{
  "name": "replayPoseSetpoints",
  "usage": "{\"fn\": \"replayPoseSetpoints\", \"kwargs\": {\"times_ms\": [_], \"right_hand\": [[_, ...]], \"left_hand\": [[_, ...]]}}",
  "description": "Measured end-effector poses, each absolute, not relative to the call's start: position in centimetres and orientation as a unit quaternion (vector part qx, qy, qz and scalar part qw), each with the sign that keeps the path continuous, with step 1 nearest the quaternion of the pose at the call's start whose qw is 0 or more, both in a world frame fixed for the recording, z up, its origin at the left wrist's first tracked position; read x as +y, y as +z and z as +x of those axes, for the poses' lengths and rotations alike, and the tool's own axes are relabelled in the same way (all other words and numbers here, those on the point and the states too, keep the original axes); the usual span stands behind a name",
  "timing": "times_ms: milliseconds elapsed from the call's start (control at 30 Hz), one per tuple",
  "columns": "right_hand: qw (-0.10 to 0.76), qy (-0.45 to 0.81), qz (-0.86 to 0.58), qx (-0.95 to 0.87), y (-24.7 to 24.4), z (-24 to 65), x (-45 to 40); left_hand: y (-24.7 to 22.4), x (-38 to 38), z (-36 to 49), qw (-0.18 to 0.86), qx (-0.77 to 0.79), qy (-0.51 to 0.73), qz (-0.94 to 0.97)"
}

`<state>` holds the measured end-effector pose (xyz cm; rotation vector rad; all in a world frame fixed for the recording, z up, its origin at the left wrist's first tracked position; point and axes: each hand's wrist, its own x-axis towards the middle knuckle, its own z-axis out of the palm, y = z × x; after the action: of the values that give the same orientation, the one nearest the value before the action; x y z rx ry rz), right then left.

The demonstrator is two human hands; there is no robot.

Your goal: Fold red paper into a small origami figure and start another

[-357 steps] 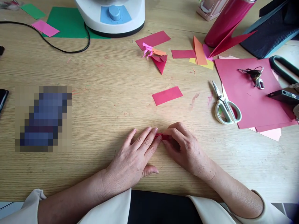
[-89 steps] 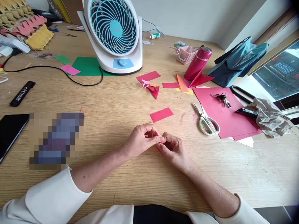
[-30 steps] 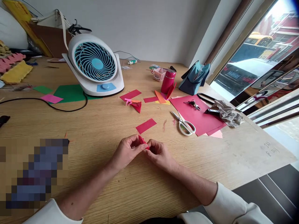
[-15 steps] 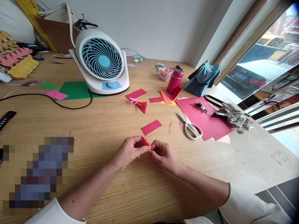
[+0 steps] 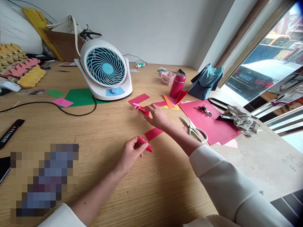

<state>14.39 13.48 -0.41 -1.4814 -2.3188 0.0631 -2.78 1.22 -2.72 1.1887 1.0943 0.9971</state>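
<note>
At far left, a black marker (image 5: 11, 133) lies on the wooden desk (image 5: 101, 126), and in front of it a blurred-out patch hides whatever is there. Farther back, a pink paper rectangle (image 5: 63, 102) overlaps a large green sheet (image 5: 79, 97), with a white-and-blue desk fan (image 5: 107, 68) just beside.

Centre: the left hand (image 5: 129, 153) pinches a folded red paper piece (image 5: 147, 147) between thumb and fingers, holding it tilted above the desk. The grip is narrow and firm-looking, and the lower tip sticks out free.

Beyond it lie a small pink folded figure (image 5: 136, 106) and a red folded triangle (image 5: 145, 112). Over the triangle hovers the right hand (image 5: 159, 116), its thumb and fingertips parted; from where I stand I cannot tell whether they touch it. A flat red strip (image 5: 153, 134) lies below that wrist.

What has just changed: half a second ago both hands worked the folded piece together; now the right has let go and stretched forward. I judge that two-handed folding is interrupted, with the left merely keeping the piece ready.

Right: white-handled scissors (image 5: 192, 127) lie partly open beside stacked red sheets (image 5: 210, 127), a magenta flask (image 5: 178, 86) standing behind.
</note>
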Motion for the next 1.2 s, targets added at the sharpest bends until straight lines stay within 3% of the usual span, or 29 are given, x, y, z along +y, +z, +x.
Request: {"fn": "replayPoseSetpoints", "kwargs": {"times_ms": [133,333,433,567,767,1200], "right_hand": [[0.144,0.013,-0.526,-0.838,-2.6,14.4,14.9],[0.112,0.008,-0.537,-0.836,-2.3,21.6,9.6],[0.110,0.009,-0.532,-0.839,-1.9,24.6,6.6],[0.155,0.025,-0.511,-0.845,-2.0,27.1,3.3],[0.214,-0.082,-0.667,-0.709,-3.6,32.4,-1.2],[0.207,-0.069,-0.740,-0.637,-4.0,34.1,0.2]], "left_hand": [[-3.2,1.3,-3.2,0.586,0.452,0.428,0.518],[-2.7,3.0,-4.2,0.536,0.455,0.385,0.598],[-1.9,4.9,-1.7,0.412,0.406,0.358,0.733],[-1.9,8.0,3.9,0.304,0.303,0.207,0.879],[-3.7,10.1,7.1,0.294,0.302,0.155,0.894],[-4.6,10.3,8.6,0.286,0.309,0.208,0.883]]}}
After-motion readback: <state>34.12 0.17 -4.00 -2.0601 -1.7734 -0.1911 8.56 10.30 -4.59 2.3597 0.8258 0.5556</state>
